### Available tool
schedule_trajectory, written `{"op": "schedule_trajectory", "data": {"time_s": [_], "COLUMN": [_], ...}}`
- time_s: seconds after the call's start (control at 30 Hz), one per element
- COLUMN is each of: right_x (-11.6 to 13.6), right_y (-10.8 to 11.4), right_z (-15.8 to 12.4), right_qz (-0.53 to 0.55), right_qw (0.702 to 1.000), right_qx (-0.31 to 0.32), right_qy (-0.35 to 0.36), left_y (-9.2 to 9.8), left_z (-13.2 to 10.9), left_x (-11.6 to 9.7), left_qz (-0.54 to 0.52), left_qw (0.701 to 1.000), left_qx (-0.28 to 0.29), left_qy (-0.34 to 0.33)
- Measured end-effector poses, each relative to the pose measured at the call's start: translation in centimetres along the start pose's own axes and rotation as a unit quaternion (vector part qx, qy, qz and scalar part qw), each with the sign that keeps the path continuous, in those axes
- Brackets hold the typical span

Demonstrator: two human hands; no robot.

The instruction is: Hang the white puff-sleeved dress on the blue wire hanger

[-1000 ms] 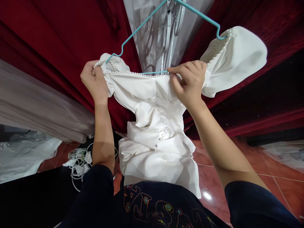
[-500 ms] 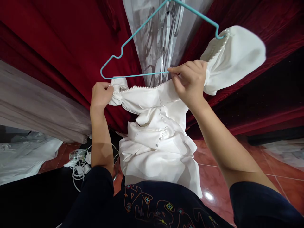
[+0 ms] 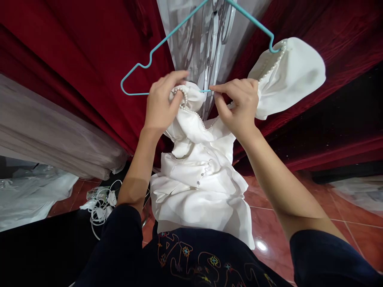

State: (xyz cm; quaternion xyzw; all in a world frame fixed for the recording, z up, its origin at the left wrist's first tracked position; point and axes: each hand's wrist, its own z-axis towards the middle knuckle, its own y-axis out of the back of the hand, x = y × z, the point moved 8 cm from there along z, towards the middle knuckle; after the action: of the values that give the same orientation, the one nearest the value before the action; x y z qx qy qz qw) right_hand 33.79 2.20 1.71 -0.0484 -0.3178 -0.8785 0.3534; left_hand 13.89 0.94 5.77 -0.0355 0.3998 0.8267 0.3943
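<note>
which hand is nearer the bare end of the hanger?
Left. The left hand grips the pearl-edged sleeve just beside the hanger's bare end; the right hand pinches its bottom wire farther along, near the covered end.

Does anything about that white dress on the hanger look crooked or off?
Yes. The dress hangs lopsided: only one sleeve sits on the hanger; the other is off, bunched in the left hand, leaving that hanger end bare.

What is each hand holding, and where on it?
Left hand grips the white dress by its pearl-trimmed sleeve; right hand pinches its neckline at the hanger bar.
</note>
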Motion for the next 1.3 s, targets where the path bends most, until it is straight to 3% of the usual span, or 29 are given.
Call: {"op": "schedule_trajectory", "data": {"time_s": [0.13,0.3,0.43,0.57,0.7,0.83,0.9,1.0,1.1,1.17,1.23,1.3], "right_x": [-0.7,-2.2,-3.8,-4.7,-8.0,-12.1,-14.7,-17.1,-15.3,-11.0,-5.7,-2.0], "right_y": [1.1,4.5,4.8,4.7,5.7,9.4,10.6,9.6,6.3,4.0,3.4,4.4], "right_z": [0.7,1.3,1.3,1.6,3.1,3.5,3.4,2.5,0.3,-0.9,-1.1,-0.5], "right_qz": [0.025,0.023,0.038,0.002,0.044,0.057,0.068,0.028,-0.019,0.018,0.088,0.141], "right_qw": [0.999,0.976,0.975,0.973,0.977,0.953,0.946,0.966,0.976,0.983,0.987,0.987], "right_qx": [-0.03,-0.204,-0.212,-0.211,-0.205,-0.299,-0.313,-0.207,0.001,0.12,0.134,0.044], "right_qy": [0.014,0.069,0.047,0.097,0.028,-0.003,-0.04,-0.153,-0.215,-0.14,-0.011,0.07], "left_y": [-2.0,-2.1,-1.8,-1.6,-1.0,-0.9,-0.9,-1.2,-1.8,-2.3,-2.8,-3.0], "left_z": [0.2,0.1,0.0,-0.3,-0.3,-0.2,-0.1,0.0,0.1,0.2,0.3,0.4], "left_x": [0.5,1.2,1.6,1.6,1.7,2.0,2.1,2.1,2.2,2.3,2.4,2.5], "left_qz": [0.012,0.015,0.017,0.036,0.052,0.037,0.029,0.02,0.008,0.001,-0.004,-0.005], "left_qw": [1.0,1.0,0.999,0.999,0.998,0.998,0.999,0.999,1.0,1.0,1.0,0.999], "left_qx": [0.021,0.025,0.029,0.032,0.024,0.036,0.038,0.034,0.03,0.026,0.027,0.032], "left_qy": [-0.002,0.0,-0.009,-0.012,-0.018,-0.02,-0.017,-0.009,-0.003,0.001,0.007,0.012]}}
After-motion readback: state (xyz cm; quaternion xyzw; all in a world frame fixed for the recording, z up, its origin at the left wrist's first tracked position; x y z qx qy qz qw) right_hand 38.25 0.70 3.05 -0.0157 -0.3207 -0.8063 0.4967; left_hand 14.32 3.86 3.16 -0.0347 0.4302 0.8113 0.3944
